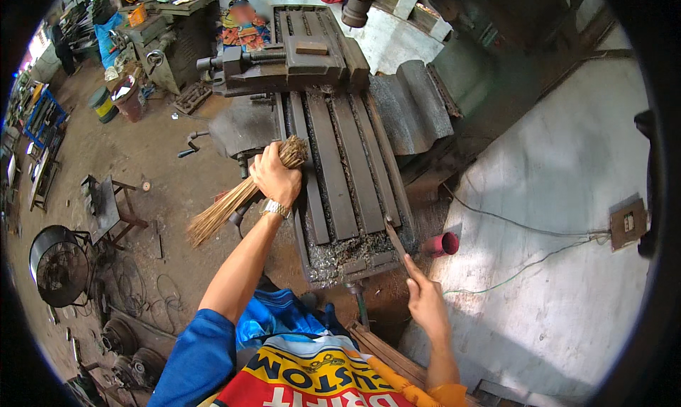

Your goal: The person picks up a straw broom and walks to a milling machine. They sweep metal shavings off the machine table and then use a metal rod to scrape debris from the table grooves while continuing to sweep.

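My left hand is closed around a stick broom, near its bound end, above the left edge of a milling machine table. The broom's loose sticks point down and left, out past the table. In my right hand is a thin, flat metal strip. Its far tip touches the near right part of the table, by the end of a slot. Metal chips are heaped along the table's near end and lie in its long slots.
A heavy vise is bolted across the table's far part, with the machine's spindle above. A red cylinder stands by the near right corner. Left on the floor are a round fan and a small metal stand.
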A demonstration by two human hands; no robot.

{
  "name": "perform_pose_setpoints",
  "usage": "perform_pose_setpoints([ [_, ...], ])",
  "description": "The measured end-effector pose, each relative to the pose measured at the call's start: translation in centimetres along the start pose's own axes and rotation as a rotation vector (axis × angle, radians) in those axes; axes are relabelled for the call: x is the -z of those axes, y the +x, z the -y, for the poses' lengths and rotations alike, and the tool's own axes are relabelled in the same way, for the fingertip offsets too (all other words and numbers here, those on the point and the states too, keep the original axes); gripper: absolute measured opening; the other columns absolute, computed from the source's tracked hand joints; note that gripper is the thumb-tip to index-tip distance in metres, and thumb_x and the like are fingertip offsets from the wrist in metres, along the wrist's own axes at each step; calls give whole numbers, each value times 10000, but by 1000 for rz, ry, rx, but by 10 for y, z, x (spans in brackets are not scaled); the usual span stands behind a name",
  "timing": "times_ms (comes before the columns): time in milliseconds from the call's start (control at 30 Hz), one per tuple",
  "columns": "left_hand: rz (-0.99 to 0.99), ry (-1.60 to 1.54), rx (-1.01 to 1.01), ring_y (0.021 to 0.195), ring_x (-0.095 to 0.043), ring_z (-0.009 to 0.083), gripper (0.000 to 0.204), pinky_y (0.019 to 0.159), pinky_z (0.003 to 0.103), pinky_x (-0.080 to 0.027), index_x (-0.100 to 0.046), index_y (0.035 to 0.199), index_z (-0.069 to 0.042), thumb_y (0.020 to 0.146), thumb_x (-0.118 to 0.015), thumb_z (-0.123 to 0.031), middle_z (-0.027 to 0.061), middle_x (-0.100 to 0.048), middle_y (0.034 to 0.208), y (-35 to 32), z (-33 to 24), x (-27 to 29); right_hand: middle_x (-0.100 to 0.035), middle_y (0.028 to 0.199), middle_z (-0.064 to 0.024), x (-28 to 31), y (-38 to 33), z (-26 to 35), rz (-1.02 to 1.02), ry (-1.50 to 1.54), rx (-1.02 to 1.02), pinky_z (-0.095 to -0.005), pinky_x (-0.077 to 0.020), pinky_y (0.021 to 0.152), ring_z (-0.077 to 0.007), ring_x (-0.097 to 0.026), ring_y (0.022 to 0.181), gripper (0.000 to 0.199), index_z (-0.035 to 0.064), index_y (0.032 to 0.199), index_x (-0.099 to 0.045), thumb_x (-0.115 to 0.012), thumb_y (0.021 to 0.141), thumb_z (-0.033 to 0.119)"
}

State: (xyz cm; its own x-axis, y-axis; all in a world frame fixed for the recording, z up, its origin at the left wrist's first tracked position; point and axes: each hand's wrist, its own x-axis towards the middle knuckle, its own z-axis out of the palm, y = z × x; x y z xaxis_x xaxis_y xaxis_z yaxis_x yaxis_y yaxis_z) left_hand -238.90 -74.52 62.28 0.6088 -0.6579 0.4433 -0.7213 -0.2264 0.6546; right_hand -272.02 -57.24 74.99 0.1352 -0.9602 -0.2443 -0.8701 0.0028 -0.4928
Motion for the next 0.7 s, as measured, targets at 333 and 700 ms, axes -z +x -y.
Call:
perform_pose_setpoints([
  [333, -25, -2, 8, 981, -592, 325, 408, 898, 439, -420, -660, 1058, -107, 654, -675, -51, 71, -682, 997, 1, -5, 4, -580, 1383, -232, 12, 171, 49, -214, 147, 415, -459, -477, 1047, -438, -534, 1277, 448, 102, 1493, -494, -483, 1046, 125],
  [700, -7, -32, 1, 1001, -593, 322, 363, 898, 437, -425, -667, 1050, -108, 690, -678, -63, 83, -679, 988, 3, -5, 8, -652, 1199, -316, -20, 307, 84, -218, 28, 314, -529, -525, 947, -480, -630, 1124, 466, 105, 1486, -508, -516, 1020, 97],
])
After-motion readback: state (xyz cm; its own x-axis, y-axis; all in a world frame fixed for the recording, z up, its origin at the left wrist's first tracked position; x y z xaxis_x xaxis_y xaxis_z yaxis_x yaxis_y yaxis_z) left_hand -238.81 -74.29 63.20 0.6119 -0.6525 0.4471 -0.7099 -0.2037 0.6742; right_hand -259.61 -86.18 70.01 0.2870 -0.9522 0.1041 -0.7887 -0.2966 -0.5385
